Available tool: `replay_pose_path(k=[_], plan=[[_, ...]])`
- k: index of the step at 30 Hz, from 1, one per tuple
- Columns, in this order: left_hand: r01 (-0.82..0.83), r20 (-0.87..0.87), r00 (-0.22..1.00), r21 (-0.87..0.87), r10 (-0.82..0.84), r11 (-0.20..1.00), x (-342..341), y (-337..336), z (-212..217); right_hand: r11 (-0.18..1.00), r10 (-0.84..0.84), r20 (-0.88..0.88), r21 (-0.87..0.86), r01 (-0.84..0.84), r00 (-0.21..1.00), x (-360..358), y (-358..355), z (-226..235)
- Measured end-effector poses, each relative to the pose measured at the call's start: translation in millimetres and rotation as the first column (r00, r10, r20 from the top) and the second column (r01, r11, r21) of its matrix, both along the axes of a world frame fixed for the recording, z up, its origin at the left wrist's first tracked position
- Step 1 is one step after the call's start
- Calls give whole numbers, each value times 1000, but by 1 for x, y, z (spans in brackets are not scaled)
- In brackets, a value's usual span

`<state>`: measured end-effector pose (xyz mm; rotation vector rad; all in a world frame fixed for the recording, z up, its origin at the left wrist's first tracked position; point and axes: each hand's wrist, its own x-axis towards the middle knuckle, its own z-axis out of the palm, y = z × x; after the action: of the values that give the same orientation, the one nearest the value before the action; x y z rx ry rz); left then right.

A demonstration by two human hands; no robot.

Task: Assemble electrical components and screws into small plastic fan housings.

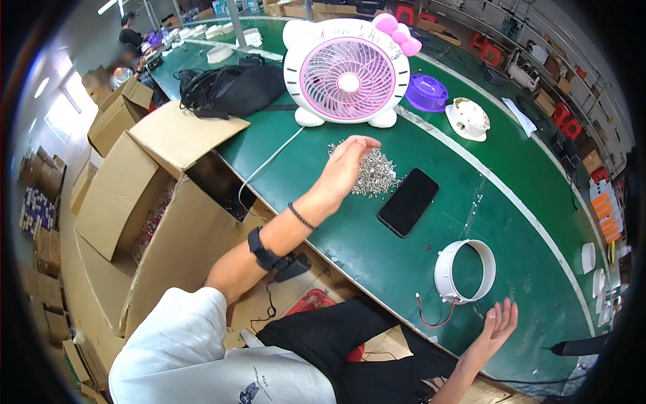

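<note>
My left hand (343, 170) is at the left edge of a heap of small silver screws (377, 174), with its fingers stretched to the right in a loose curve. Nothing shows in it, though the palm side is partly hidden. Closer to me, my right hand (496, 330) hangs open by the table's near edge, fingers apart and holding nothing. Just beyond it stands a white plastic ring (441, 276) with a thin red and black wire (434, 324) trailing from it. Between the screws and the ring lies a black phone (409, 202).
A white cat-shaped fan (348, 82) with a pink grille stands behind the screws. Right of it are a purple housing (426, 93) and a white one (468, 120). A black bag (232, 87) and an opened cardboard box (161, 262) are on my left. A dark tool (582, 346) juts in at right.
</note>
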<state>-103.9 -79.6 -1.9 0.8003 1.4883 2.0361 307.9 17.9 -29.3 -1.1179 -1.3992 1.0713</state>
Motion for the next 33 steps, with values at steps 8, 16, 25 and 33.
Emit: replay_pose_path(k=[8,16,25,33], plan=[[-51,-383,924,-149,-10,988,6,3,28,963,206,187,134,-233,961,-12,3,4],[235,-905,394,-68,-159,970,169,-6,8,893,265,398,242,-379,878,-18,0,9],[198,-954,298,50,-12,979,192,14,-14,920,239,422,191,-343,875,-24,-6,10],[225,-776,592,-99,-217,969,147,38,44,908,39,470,351,-228,882,-22,-4,11]])
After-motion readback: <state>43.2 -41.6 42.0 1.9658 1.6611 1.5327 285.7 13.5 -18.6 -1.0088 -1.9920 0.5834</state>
